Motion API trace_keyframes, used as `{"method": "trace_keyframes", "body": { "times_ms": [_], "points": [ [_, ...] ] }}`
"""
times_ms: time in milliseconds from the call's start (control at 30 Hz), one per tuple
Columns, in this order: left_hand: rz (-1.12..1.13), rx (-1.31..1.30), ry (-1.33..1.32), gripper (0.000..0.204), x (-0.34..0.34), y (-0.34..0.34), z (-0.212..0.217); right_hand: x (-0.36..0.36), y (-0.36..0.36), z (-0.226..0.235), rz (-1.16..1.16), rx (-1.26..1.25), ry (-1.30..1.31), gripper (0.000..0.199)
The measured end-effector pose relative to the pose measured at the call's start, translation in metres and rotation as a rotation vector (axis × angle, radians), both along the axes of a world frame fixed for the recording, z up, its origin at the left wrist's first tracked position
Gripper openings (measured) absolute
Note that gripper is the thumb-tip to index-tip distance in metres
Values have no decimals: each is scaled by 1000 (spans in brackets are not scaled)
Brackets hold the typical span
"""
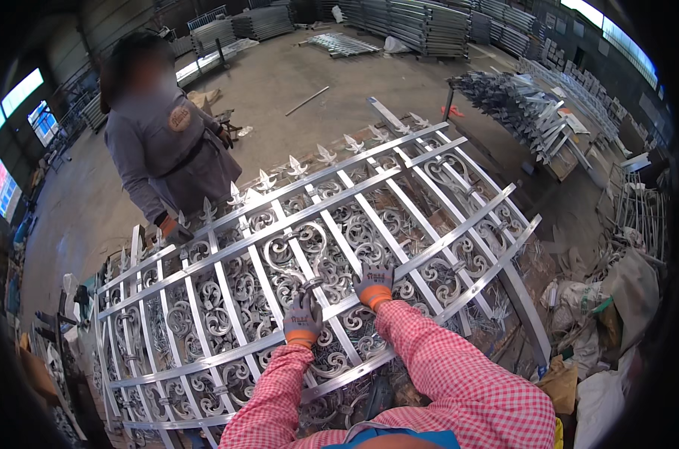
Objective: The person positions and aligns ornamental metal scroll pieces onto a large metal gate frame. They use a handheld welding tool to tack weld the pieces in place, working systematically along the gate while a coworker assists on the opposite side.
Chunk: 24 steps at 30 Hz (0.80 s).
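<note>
A silver metal fence panel (268,258) with spear-shaped tips, long rails and scroll ornaments lies before me. My left hand (303,320), in a grey and orange glove, is closed at the near middle rail, its fingers by a collar (312,283) on an upright. To its right, my right hand (375,286), gloved alike, has its fingers curled over the same rail beside another upright. Many loose scroll pieces (347,251) show between and beneath the bars. The undersides of both hands are hidden.
Across the panel stands a co-worker (171,135) in grey, one gloved hand on its far left edge. Stacked metal bars (515,112) lie on a stand at the right. Sacks (601,396) crowd the near right. More stacked panels (422,26) stand at the back.
</note>
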<state>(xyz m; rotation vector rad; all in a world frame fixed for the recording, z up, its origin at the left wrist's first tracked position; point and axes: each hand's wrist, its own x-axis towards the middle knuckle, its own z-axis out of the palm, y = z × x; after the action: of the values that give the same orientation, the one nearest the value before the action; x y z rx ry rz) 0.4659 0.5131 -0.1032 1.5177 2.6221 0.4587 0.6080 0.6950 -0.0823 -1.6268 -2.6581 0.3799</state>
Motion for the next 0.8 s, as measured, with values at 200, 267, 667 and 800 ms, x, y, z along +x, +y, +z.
{"method": "trace_keyframes", "body": {
  "times_ms": [200, 267, 667, 800],
  "points": [
    [12, -13, 33, 61, 5, 3, 13, 2, 3, -10, -19, 62, 22, 52],
    [23, -27, -7, 61, 5, 2, 16, -1, 3, 2, -14, -13, -17, 52],
    [26, -15, -1, 62, 5, 2, 16, 1, -1, 1, -4, 63, 49, 51],
    [17, -6, -21, 62, 7, 3, 19, 3, 1, -6, 1, 57, 31, 49]
  ]
}}
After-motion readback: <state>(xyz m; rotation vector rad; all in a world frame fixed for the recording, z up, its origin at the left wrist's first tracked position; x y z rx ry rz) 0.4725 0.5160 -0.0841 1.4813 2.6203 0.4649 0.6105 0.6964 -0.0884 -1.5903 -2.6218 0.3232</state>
